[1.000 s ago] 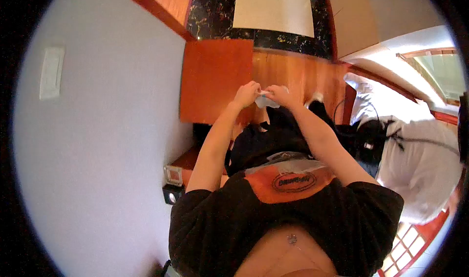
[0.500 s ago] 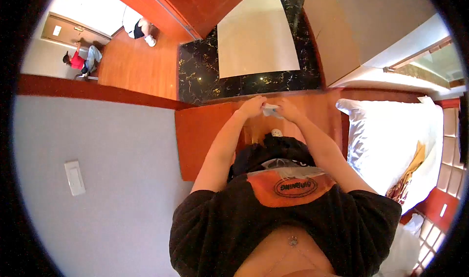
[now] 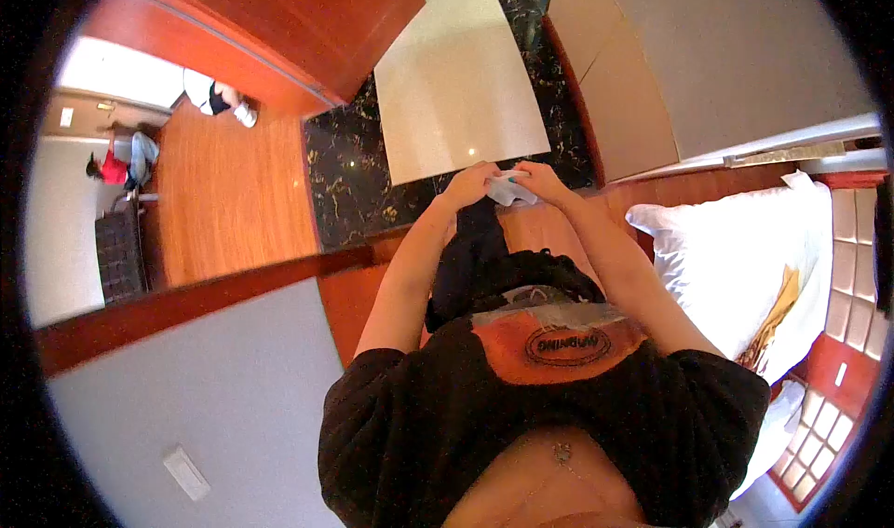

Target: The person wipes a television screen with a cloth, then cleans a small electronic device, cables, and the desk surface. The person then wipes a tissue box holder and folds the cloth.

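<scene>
My left hand (image 3: 468,185) and my right hand (image 3: 542,182) are held close together at arm's length in front of my waist. Between them hangs a crumpled, thin white cloth or tissue (image 3: 508,192), and the fingers of both hands are closed on its edges. A small teal spot shows near my right fingertips; I cannot tell what it is. Below my hands are my dark trouser leg and the wooden floor.
Ahead lies dark marbled flooring (image 3: 358,193) with a pale panel (image 3: 461,81). A red-brown door (image 3: 307,25) stands to the left. Beyond it are a crouching person (image 3: 121,163) in red and another person's leg (image 3: 233,104). A bed with white bedding (image 3: 736,258) is at right.
My view has moved forward and turned, with the marbled floor now closer. A dark woven piece of furniture has come into view at left. Both hands still hold the white cloth or tissue.
</scene>
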`<action>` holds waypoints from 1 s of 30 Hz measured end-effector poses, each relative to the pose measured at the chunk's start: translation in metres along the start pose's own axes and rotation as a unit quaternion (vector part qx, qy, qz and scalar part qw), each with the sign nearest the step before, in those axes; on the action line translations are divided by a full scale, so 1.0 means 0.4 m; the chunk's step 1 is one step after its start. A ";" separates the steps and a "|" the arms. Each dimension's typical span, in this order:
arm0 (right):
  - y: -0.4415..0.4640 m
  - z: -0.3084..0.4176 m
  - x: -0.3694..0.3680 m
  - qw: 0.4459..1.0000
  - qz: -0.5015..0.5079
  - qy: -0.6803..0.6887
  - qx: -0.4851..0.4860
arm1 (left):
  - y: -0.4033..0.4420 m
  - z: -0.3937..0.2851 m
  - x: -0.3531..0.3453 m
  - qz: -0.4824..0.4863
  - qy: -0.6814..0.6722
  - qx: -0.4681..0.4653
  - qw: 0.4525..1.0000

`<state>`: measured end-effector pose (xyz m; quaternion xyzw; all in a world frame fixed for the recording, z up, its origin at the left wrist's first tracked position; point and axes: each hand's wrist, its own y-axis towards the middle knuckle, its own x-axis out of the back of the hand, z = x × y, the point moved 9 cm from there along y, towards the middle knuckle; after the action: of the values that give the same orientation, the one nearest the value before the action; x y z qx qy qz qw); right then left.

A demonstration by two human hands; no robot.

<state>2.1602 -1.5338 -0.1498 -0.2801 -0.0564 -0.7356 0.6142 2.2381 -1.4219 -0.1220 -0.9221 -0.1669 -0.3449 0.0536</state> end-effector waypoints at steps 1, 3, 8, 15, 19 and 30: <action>0.059 0.042 0.030 1.000 0.001 0.015 -0.018 | 0.057 0.025 0.046 0.003 -0.001 0.008 1.000; 0.173 0.084 0.077 0.999 -0.012 0.018 -0.044 | 0.163 0.088 0.122 0.025 0.000 0.023 0.999; 0.504 0.144 0.185 0.999 -0.041 -0.032 -0.008 | 0.400 0.208 0.327 -0.020 -0.011 -0.035 0.999; 0.774 0.212 0.306 0.997 -0.052 0.059 -0.011 | 0.673 0.361 0.502 0.046 -0.003 0.032 0.998; 0.920 0.188 0.380 0.997 -0.057 0.051 -0.019 | 0.819 0.439 0.585 0.059 -0.064 0.068 0.994; 1.497 0.168 0.780 0.981 -0.135 -0.070 0.124 | 1.446 0.621 0.821 0.118 0.041 -0.064 0.990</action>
<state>2.7155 -1.9202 -0.0998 -0.2422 -0.2269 -0.7779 0.5336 2.8230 -1.8229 -0.0857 -0.9220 -0.0320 -0.3836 0.0415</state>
